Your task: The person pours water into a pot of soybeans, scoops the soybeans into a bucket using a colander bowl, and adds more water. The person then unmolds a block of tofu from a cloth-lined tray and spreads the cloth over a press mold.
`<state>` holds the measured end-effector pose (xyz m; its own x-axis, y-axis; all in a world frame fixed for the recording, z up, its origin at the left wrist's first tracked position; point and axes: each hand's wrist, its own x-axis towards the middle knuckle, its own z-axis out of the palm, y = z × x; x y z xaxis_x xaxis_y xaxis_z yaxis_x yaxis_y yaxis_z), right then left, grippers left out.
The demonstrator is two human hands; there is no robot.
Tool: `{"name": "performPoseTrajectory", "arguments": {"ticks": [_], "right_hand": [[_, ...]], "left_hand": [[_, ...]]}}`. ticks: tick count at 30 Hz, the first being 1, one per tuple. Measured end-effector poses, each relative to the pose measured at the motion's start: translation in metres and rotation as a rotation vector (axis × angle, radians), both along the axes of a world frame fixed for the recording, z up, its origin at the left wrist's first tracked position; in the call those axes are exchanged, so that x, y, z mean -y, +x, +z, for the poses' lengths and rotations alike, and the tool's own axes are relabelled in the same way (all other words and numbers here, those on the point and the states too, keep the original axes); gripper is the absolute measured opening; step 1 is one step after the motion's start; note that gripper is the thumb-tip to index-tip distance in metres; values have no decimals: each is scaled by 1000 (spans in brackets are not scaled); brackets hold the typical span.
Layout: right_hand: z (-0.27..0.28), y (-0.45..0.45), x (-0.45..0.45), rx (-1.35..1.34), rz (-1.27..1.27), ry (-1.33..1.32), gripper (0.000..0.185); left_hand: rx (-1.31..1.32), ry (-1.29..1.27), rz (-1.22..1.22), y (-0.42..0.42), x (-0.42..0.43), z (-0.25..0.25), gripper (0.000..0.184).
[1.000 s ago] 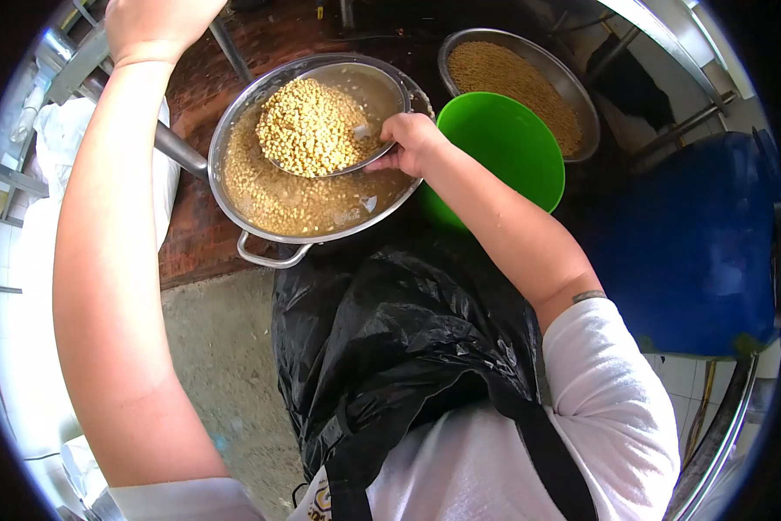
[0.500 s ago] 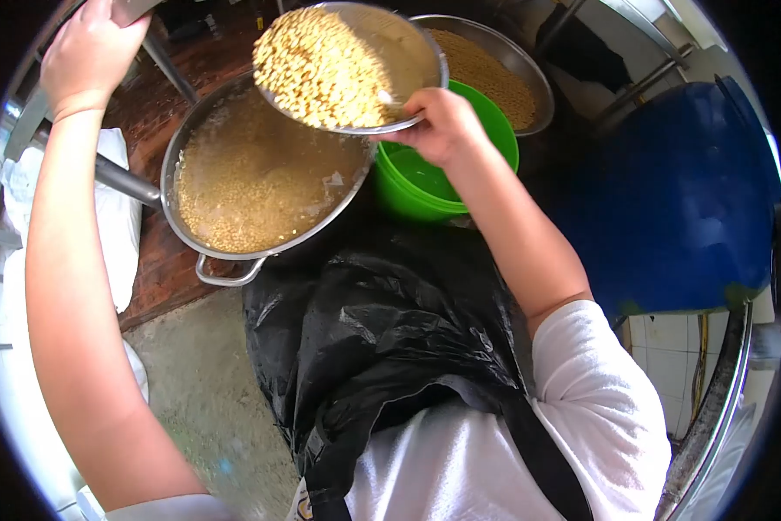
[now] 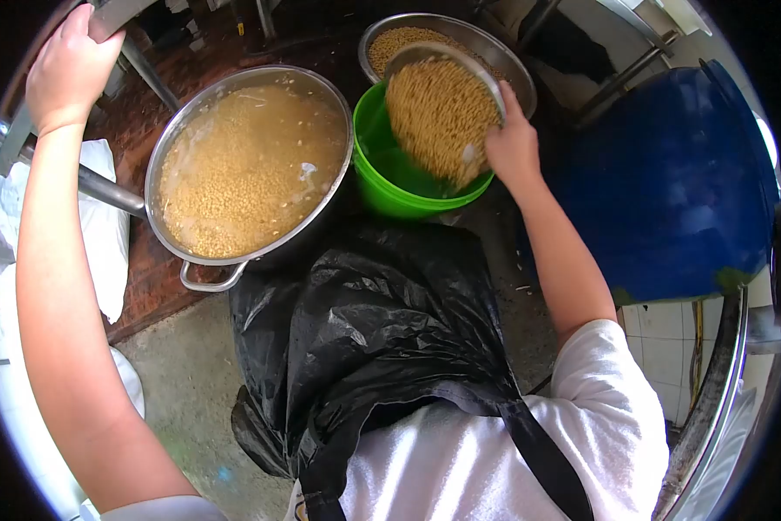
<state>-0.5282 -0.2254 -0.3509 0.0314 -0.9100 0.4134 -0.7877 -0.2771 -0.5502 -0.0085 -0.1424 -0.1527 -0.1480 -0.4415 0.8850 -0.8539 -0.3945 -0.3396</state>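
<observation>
My right hand [image 3: 514, 146] is closed on the rim of a small metal bowl [image 3: 497, 90], tipped over the green bucket [image 3: 418, 205]. Pale beans [image 3: 440, 113] fill the bowl's mouth and look blurred, sliding toward the bucket. At the upper left, my left hand [image 3: 71, 71] has its fingers wrapped round a metal bar [image 3: 117, 16]. Between the hands stands a large metal pot [image 3: 153, 193] with a loop handle, holding beans under cloudy water. Behind the bucket is a wide metal basin [image 3: 522, 82] with more beans, partly hidden by the bowl.
A big blue barrel [image 3: 659, 191] stands on the right by a metal rail. White sacks [image 3: 102, 234] lie to the left beside metal legs. A black plastic apron [image 3: 364, 304] covers my front, above a concrete floor [image 3: 182, 373].
My right hand has carried the bowl of beans from above the pot rightward over the green bucket and tipped it. My left hand stays on the bar; the view has shifted slightly.
</observation>
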Motion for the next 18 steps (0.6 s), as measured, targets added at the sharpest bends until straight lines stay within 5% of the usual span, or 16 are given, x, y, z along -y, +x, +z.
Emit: {"name": "performPoseTrajectory", "arguments": {"ticks": [5, 13, 18], "right_hand": [[-34, -5, -5, -465, 95, -160, 74], [-18, -30, 2, -422, 165, -430, 78], [-37, -12, 27, -402, 135, -373, 77]], "left_hand": [[6, 9, -4, 1, -3, 2, 47], [-86, 66, -74, 19, 8, 0, 45], [-109, 80, 9, -6, -2, 1, 47]]}}
